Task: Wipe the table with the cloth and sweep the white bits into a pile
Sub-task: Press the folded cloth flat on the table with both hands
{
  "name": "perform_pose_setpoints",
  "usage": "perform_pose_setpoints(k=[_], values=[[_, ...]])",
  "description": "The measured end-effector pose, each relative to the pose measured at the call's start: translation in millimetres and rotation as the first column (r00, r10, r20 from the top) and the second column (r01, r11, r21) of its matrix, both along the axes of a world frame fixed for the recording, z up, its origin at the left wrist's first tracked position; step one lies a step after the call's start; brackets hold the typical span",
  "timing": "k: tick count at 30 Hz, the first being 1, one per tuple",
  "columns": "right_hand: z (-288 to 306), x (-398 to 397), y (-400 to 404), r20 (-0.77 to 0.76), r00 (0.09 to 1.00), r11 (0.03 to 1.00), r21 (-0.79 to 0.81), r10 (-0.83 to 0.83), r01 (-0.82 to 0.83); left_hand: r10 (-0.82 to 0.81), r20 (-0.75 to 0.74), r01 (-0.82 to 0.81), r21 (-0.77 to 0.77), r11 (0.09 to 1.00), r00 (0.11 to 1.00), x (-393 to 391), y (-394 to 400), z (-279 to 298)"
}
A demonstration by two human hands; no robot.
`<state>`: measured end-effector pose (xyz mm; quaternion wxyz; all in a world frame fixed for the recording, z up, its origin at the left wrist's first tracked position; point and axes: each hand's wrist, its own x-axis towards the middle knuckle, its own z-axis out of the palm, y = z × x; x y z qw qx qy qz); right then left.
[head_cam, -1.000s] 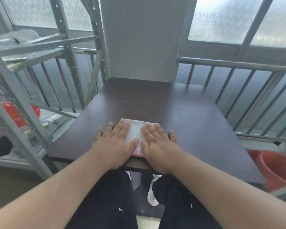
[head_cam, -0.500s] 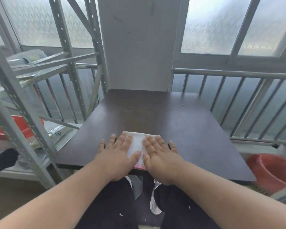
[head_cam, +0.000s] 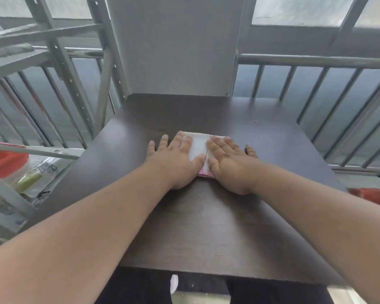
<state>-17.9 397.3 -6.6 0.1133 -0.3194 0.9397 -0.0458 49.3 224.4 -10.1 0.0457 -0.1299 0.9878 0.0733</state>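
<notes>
Your left hand (head_cam: 175,160) and your right hand (head_cam: 229,163) lie flat side by side on the folded white cloth (head_cam: 198,148), fingers straight and spread, palms pressing it down onto the dark brown table (head_cam: 206,227). Neither hand grasps the cloth; both are released and simply press on it. The cloth sits about midway across the table and in its farther half, with a strip of white showing between your two hands and a pink edge peeking out at the near side, just under your thumbs. Your left hand's outer fingers reach past the cloth onto the bare tabletop, and so does your right hand's little finger. A tiny pale speck (head_cam: 255,120) lies on the table beyond your right hand, well apart from the cloth; whether it is one of the white bits is hard to tell. Behind the table stands a pale grey panel (head_cam: 176,44), with a metal railing (head_cam: 316,62) running to the right of it. To your left is a grey metal shelf frame (head_cam: 59,51), and low on that side lie a plastic packet (head_cam: 42,174) and something red (head_cam: 4,160). Another red thing (head_cam: 373,195) shows past the table's right edge.
</notes>
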Motion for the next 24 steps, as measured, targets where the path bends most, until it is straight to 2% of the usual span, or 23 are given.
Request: perform_pose_setpoints(k=[15, 20, 24], values=[[5.3, -211.7, -68.4, 0.005, 0.999, 0.999, 0.0, -0.052, 0.052, 0.04, 0.018, -0.038, -0.061, 0.997, 0.999, -218.6, -61.5, -4.6], [5.2, -255.0, -90.5, -0.115, 0.993, 1.0, 0.007, -0.007, 0.008, 0.031, 0.002, -0.03, -0.117, 0.993, 1.0, -279.6, -80.9, -6.1], [0.3, -271.8, -94.2, -0.092, 0.996, 0.998, -0.058, -0.008, 0.002, 0.012, -0.042, -0.017, -0.129, 0.992, 0.999, -294.0, -86.5, -10.5]])
